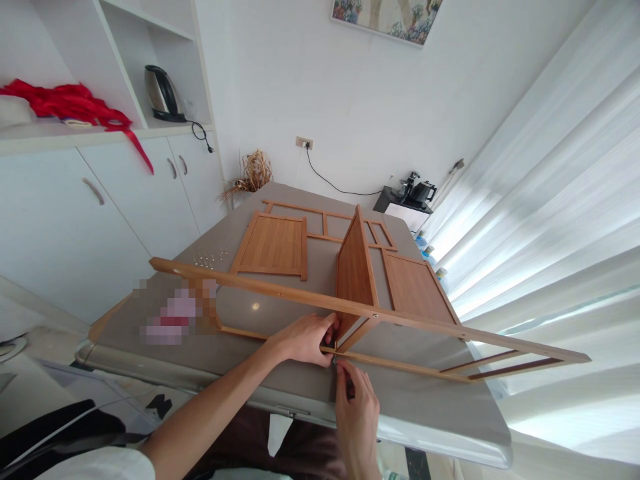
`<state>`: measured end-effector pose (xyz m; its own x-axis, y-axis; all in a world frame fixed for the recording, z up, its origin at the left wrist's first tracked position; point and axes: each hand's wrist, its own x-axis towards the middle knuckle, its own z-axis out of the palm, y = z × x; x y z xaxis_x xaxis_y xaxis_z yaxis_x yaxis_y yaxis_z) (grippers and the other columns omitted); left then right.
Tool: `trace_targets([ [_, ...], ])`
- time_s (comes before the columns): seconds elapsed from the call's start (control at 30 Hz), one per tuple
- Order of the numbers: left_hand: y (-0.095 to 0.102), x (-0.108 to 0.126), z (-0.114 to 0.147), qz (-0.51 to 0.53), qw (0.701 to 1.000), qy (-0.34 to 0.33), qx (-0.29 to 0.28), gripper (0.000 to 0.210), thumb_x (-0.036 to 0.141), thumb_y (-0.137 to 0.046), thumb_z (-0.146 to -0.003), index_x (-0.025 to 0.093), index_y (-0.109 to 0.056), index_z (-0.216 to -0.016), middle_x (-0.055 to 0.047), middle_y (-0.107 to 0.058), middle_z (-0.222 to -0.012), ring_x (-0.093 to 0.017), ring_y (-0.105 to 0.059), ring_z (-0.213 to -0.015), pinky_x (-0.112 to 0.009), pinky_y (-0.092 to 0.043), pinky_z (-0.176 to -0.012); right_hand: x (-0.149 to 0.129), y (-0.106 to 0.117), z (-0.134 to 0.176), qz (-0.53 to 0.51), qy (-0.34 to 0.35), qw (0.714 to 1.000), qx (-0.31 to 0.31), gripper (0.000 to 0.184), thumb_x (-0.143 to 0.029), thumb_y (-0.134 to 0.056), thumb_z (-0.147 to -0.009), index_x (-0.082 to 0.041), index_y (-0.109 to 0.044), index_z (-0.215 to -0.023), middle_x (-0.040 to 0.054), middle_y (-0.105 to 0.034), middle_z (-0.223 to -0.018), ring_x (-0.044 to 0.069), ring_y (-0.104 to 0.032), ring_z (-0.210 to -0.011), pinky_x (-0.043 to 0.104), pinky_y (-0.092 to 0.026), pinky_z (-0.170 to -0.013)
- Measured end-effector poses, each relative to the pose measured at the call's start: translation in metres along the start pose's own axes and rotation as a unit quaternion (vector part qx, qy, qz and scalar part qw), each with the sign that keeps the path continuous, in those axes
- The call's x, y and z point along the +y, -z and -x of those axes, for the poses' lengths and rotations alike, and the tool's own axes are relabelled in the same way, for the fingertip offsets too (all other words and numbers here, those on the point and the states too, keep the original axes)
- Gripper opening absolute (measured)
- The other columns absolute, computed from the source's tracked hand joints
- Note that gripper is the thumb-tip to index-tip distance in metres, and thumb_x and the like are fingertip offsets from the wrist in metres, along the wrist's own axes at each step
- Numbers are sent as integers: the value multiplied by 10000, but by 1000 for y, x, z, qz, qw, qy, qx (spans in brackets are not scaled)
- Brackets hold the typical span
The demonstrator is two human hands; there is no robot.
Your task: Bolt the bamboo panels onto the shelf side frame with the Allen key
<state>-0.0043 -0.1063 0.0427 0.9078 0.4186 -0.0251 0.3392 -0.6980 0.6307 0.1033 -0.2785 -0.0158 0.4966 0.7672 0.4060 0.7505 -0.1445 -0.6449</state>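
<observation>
Wooden frame (240, 281): stands on its long edge along the near side of the grey surface (425, 403), spanning most of its width.
Small fittings (211, 257): scattered behind the frame's left part.
Loose panel (274, 244): lies flat beyond it.
Left hand (306, 339): fingers wrapped around the lower rail (400, 365) at the joint.
Upright panel (356, 263): meets the frame near mid-length.
Right hand (357, 393): fingertips narrowed at that joint; cannot tell what they pinch.
Right panel (420, 283): behind the frame.

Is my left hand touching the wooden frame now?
Touching. The head view shows the left hand gripping the wooden frame beside the upright panel's near end.
</observation>
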Motion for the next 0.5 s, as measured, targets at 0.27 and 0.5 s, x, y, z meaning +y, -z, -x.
trace_targets([
  [0.27,-1,-1,1,3,1000,-6,10,449,301,-737,-650,242,-466,-1003,10,-702,-888,-223,-667,-802,-289,-427,-668,4,-2,0,-9,-26,1000,-2,359,-457,-444,-1021,-247,-731,-972,47,-746,-901,187,-691,-744,277,-509,-650],
  [0.5,-5,-4,0,-1,1000,-3,16,429,305,-734,-642,239,-467,-971,3,-704,-886,-227,-670,-791,-286,-420,-650,5,-3,-1,-17,-43,999,9,400,-495,-440,-1009,-238,-740,-947,53,-752,-884,189,-699,-731,271,-509,-653],
])
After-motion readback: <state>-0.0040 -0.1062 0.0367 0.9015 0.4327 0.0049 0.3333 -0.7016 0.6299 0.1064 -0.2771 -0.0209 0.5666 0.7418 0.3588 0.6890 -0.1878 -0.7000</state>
